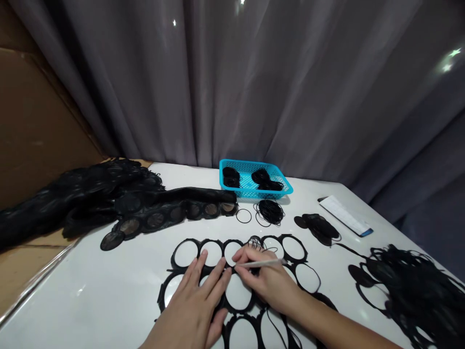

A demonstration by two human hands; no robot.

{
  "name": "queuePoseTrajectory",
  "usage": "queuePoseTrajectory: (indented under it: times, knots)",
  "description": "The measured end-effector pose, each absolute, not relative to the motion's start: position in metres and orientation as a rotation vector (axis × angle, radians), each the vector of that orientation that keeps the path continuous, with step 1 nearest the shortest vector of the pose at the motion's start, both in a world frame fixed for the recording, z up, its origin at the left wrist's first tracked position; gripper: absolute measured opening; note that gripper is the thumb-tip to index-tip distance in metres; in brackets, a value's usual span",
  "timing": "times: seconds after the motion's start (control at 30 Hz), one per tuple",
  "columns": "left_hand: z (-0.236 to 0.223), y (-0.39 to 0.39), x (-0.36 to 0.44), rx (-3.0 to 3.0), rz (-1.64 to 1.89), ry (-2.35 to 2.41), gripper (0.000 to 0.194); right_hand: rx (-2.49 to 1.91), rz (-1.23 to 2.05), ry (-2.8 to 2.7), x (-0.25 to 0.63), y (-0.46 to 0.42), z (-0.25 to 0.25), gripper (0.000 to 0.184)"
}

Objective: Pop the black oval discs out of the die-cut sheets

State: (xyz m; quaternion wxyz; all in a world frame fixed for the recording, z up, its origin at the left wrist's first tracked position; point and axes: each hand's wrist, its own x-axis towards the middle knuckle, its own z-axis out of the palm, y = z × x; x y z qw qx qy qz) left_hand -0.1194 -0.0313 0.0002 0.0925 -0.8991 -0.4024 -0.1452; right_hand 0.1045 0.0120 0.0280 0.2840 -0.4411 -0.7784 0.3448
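Note:
A black sheet of joined rings with large round holes (222,310) lies flat on the white table. My left hand (198,295) rests on its left part, fingers spread and stretched out. In my right hand (267,278) is a slim, pale, pen-like tool (260,263), pinched between the fingers. Its tip points left, at the black band between holes, close to my left fingertips; whether it touches cannot be made out. Thin black loops (256,241) show just behind my right fingers, and I cannot tell whether that hand holds them too.
A blue basket (286,188) with black ring bundles stands at the back. Before it lie a single thin ring (243,216) and a ring pile (271,212). Black mesh strips (156,220) heap up leftward; black scraps (417,286), black discs (319,229) and a white-topped item (343,213) lie rightward.

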Motion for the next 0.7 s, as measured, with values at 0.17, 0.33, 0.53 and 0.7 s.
queuePoseTrajectory:
  times: [0.17,0.33,0.53,0.7]
  knots:
    - [-0.002,-0.034,-0.119,-2.659,-0.422,-1.198,0.066,-0.905,0.246,-2.502,0.106,0.019,0.023,0.029]
    - [-0.002,-0.036,-0.117,-2.672,-0.484,-1.262,0.063,-1.496,-0.054,-2.085,0.149,0.101,0.045,0.018]
    - [0.011,-0.035,-0.121,-2.658,-0.497,-1.236,0.066,-1.563,0.611,-1.659,0.166,0.123,0.058,0.024]
    - [0.012,-0.039,-0.141,-2.512,-0.487,-1.328,0.059,-1.273,1.452,-1.303,0.113,0.086,0.050,0.031]
